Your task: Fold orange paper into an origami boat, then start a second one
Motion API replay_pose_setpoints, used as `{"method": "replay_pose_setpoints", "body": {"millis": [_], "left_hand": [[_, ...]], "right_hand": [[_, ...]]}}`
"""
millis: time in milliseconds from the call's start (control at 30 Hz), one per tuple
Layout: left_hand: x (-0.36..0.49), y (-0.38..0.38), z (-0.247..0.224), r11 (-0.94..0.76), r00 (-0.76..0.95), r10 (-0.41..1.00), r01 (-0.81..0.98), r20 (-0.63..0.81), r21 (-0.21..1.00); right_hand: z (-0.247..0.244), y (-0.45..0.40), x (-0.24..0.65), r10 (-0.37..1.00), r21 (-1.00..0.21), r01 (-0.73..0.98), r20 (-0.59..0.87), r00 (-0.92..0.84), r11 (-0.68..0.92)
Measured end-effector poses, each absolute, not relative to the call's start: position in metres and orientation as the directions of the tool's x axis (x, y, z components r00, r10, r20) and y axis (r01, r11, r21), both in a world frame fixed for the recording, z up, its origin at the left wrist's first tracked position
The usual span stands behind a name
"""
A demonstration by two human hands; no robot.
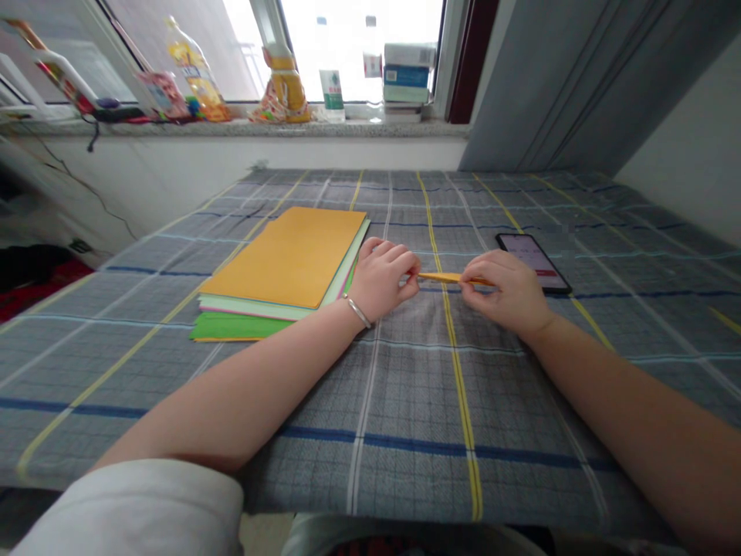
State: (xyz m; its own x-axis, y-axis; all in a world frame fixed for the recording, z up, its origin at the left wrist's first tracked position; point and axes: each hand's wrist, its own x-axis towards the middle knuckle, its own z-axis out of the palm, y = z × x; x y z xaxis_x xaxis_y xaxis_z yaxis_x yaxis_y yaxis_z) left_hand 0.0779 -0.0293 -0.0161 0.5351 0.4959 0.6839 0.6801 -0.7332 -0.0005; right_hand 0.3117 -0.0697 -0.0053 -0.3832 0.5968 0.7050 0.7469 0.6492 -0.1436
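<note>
A narrow strip of folded orange paper (441, 277) stretches between my two hands, just over the checked tablecloth. My left hand (387, 279) pinches its left end between thumb and fingers; a silver bangle circles that wrist. At the other end, my right hand (505, 289) grips the paper with thumb and fingertips, and a bit of orange shows beyond them. A stack of coloured paper (289, 259), orange on top with white, pink and green sheets below, lies left of my left hand, whose wrist is close to its right edge.
Behind my right hand lies a phone (536, 262) with its screen lit. The plaid tablecloth (417, 401) covers the table. On the windowsill (347, 130) stand an oil bottle (200, 73), a white-green tube (332, 94), stacked boxes (407, 81) and other items. A grey curtain hangs at right.
</note>
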Motion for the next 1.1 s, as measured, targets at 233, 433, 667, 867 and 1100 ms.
{"method": "replay_pose_setpoints", "body": {"millis": [233,433,667,867,1100], "left_hand": [[0.075,-0.023,-0.018,-0.727,0.521,0.502,0.687,0.69,0.011],[0.074,-0.019,-0.021,-0.715,0.5,0.52,0.698,0.693,0.033],[0.074,-0.018,-0.024,-0.713,0.432,0.603,0.669,0.67,0.21],[0.078,-0.023,-0.022,-0.73,0.474,0.66,0.59,0.583,0.346],[0.077,-0.018,-0.025,-0.62,0.44,0.681,0.772,0.586,0.141]], "right_hand": [[-0.004,-0.065,0.319,0.558,-0.141,0.712,0.73,-0.395,0.688],[-0.005,-0.063,0.323,0.567,-0.148,0.719,0.728,-0.385,0.679],[-0.009,-0.061,0.326,0.591,-0.103,0.771,0.708,-0.387,0.628],[-0.013,-0.062,0.32,0.58,-0.095,0.771,0.718,-0.385,0.629],[-0.015,-0.058,0.324,0.691,-0.036,0.876,0.63,-0.354,0.481]]}}
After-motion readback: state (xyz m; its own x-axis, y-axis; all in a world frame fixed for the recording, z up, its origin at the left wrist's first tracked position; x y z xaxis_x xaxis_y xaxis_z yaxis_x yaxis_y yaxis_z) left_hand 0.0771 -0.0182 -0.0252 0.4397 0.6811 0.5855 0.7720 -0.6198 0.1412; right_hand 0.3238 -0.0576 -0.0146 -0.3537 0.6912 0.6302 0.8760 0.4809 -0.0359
